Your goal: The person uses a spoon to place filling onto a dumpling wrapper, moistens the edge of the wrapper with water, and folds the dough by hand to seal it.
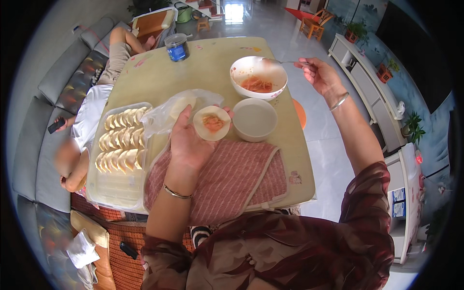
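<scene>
The left hand [191,147] was palm up, its fingers curled loosely round a dough round [199,126], thumb at one side and fingertips at the far edge; a small heap of orange filling [212,123] lay in its middle. The right hand [316,75] had its fingers closed on the handle of a spoon [288,62], whose blurred end reached over the large bowl [237,75] just left of those fingers, where more filling sat. Right of the left fingertips stood a smaller bowl [256,138] of pale liquid; a plastic bag [162,116] lay just left of the thumb, and beyond it a tray [113,193] held rows of folded dumplings [122,137] on the worktop [208,63]. The step in hand looked like filling the round. The next move probably called for keeping the left palm level and freeing the right fingers to fold and pinch the edge.
</scene>
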Demonstrator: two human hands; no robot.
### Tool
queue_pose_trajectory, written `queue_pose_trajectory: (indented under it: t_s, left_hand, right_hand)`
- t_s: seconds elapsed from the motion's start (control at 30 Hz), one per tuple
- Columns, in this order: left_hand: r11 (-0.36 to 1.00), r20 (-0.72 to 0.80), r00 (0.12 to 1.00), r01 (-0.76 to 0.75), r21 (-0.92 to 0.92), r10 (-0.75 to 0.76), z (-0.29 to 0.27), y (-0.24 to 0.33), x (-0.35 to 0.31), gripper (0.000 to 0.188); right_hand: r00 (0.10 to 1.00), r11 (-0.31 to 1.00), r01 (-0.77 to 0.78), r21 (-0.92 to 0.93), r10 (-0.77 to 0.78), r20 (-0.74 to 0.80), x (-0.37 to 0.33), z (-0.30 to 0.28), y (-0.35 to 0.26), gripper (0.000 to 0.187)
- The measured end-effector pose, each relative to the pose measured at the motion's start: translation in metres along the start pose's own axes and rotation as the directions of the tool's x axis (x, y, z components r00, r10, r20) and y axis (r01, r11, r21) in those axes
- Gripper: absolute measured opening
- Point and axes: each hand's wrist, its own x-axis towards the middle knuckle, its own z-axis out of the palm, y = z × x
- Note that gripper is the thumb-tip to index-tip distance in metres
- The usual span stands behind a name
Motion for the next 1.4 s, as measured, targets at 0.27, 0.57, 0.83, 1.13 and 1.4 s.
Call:
queue_pose_trajectory:
  t_s: [0.27,0.57,0.83,1.13,1.4]
  left_hand:
    - [0.999,0.027,0.999,-0.034,0.031,0.033,-0.002,0.001,0.001,0.062]
    - [1.000,0.016,1.000,-0.006,-0.025,0.007,0.000,0.003,-0.003,0.064]
    - [1.000,0.064,0.998,0.011,-0.011,-0.010,-0.008,0.003,0.000,0.063]
    - [0.999,0.050,0.998,0.026,0.028,-0.028,-0.007,0.002,0.001,0.067]
    - [0.999,0.050,0.998,0.048,0.015,-0.049,-0.007,0.001,0.003,0.065]
  right_hand:
    - [0.999,0.966,0.042,-0.254,-0.042,0.003,-0.010,0.009,-0.006,0.026]
    - [0.995,0.886,0.095,-0.454,-0.066,0.081,-0.022,0.029,-0.007,0.028]
    - [0.927,0.614,0.271,-0.741,0.040,0.372,-0.028,0.039,0.003,0.031]
    - [0.877,0.603,0.311,-0.735,0.115,0.466,-0.030,0.040,-0.003,0.031]
    - [0.938,0.935,-0.052,-0.352,0.167,0.304,-0.016,0.032,0.020,0.027]
